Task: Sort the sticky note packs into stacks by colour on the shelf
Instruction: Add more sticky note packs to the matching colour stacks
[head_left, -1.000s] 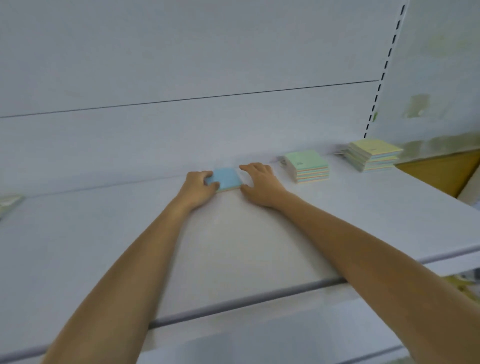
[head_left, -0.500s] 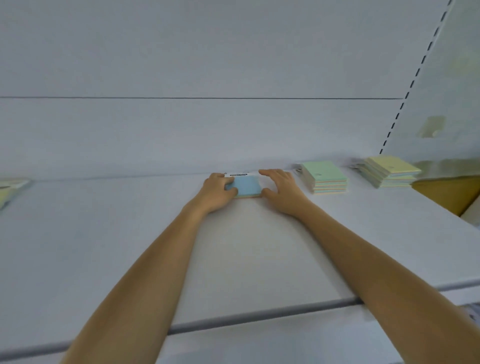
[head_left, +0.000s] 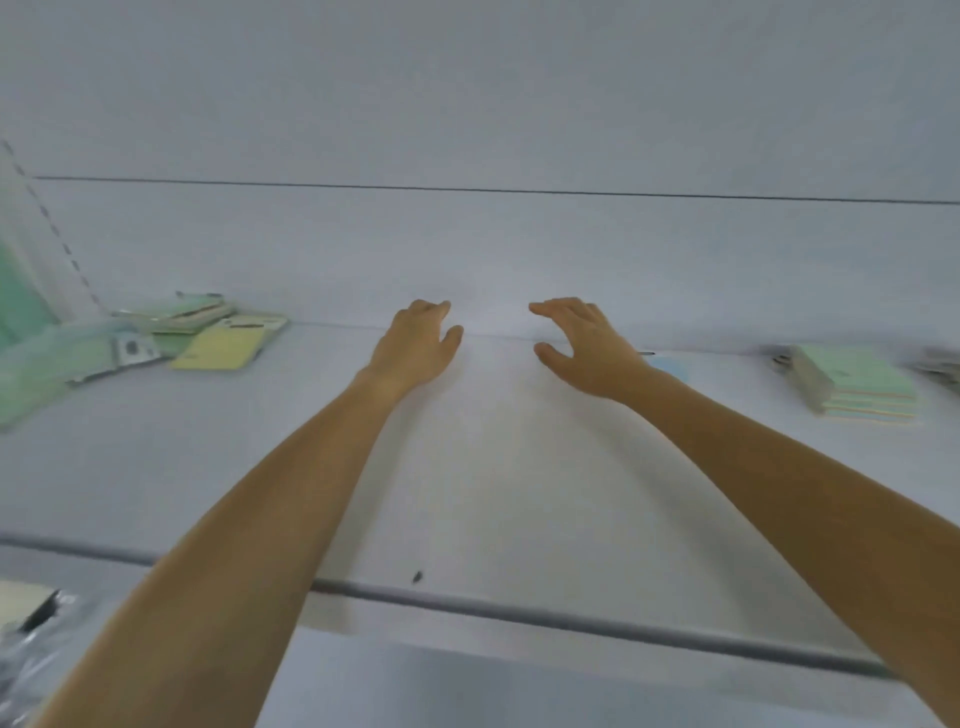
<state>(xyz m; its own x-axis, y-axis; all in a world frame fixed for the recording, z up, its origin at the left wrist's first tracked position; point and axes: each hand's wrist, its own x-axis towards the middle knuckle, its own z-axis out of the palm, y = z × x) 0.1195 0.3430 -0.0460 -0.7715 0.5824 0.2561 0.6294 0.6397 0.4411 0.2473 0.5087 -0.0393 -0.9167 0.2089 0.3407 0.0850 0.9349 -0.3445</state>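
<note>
Reaches both bare forearms across the pale grey shelf board (head_left: 493, 467) toward its back edge. Holds the left hand (head_left: 418, 345) palm down, fingers loosely curved and slightly spread, thumb out to the right, gripping nothing. Holds the right hand (head_left: 582, 348) the same way, thumb out to the left, likewise empty. Between the two hands, only a stretch of shelf. Cannot tell whether any fingertip touches the board.

Shows a thin light blue sticky note pack (head_left: 672, 370) lying flat near the back of the shelf, just beside the right wrist and largely hidden behind it. Shows, well to the right, a mint-green-topped stack of square packs (head_left: 862, 379), and past it, at the frame's edge, a blurred further stack (head_left: 943, 364) of uncertain colour.

Shows, toward the left end, a flat pale yellow pack (head_left: 221, 348) touching a loose heap of green-faced packs (head_left: 182, 317), some overlapping and askew; too smeared there for a count.

Along the front, a dark grey shelf rail (head_left: 519, 618) under both forearms.
</note>
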